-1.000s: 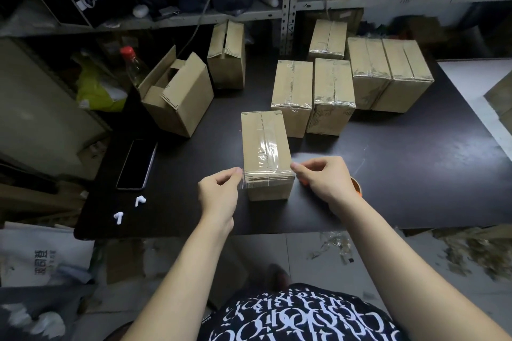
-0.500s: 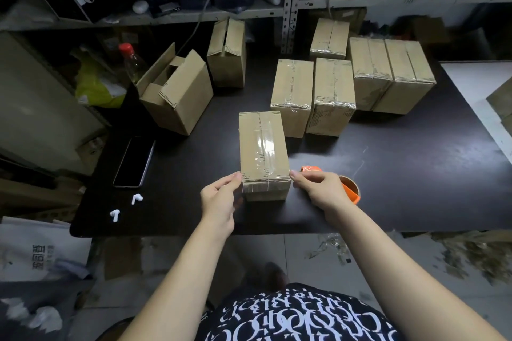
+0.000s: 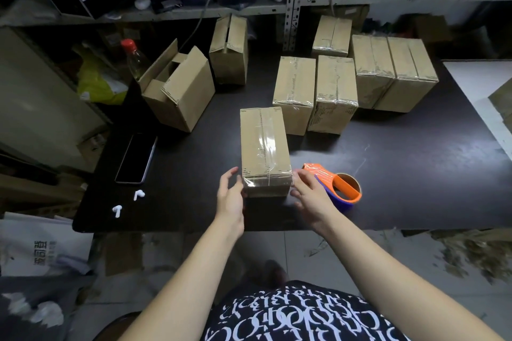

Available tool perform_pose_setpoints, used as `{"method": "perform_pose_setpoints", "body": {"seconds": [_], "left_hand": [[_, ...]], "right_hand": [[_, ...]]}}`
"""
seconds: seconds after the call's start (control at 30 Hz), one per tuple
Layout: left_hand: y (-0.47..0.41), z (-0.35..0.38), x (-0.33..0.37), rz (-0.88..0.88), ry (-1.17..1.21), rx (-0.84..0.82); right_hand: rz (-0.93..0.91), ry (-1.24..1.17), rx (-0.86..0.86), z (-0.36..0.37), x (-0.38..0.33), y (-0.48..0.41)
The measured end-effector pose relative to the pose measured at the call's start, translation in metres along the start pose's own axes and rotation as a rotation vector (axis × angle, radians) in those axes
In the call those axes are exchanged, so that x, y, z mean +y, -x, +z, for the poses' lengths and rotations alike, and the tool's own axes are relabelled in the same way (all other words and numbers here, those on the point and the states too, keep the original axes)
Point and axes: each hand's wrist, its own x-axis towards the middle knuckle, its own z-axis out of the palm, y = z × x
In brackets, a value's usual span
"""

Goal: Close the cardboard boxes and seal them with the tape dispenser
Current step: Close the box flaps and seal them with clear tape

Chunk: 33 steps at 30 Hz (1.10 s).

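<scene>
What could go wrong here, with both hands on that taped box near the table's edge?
1. The taped box sits close to the front edge of the table; a tug from the left hand and right hand might slide it off.
2. The tape dispenser lies right beside the right hand; a careless sweep could knock it or catch its cutting end.
3. Two earbuds lie loose near the front left edge; shifting boxes there could brush them to the floor.
</scene>
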Motion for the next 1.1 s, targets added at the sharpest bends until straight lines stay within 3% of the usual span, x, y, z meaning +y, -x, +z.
{"method": "perform_pose_setpoints", "body": {"seconds": [0.17, 0.27, 0.33, 0.57, 0.83, 1.1], "left_hand": [[-0.008, -0.030, -0.004, 0.517, -0.443, 0.086], [-0.011, -0.044, 0.001, 0.841, -0.649, -0.025], [-0.011, -0.045, 0.005, 0.959, -0.740, -0.121], [-0.022, -0.045, 0.013, 1.154, -0.851, -0.236], [-0.042, -0.043, 0.007, 1.388, -0.962, -0.082], [-0.044, -0.047, -0.002, 1.433, -0.951, -0.080]], "right_hand": [[-0.403, 0.299, 0.160, -0.015, -0.009, 0.005], [-0.558, 0.415, 0.061, -0.022, -0.012, 0.008], [-0.639, 0.502, 0.010, -0.023, -0.013, 0.009], [-0.765, 0.600, 0.028, -0.018, -0.017, 0.011], [-0.892, 0.699, 0.063, -0.014, -0.011, 0.004], [-1.036, 0.816, 0.083, -0.021, -0.006, -0.003]]}}
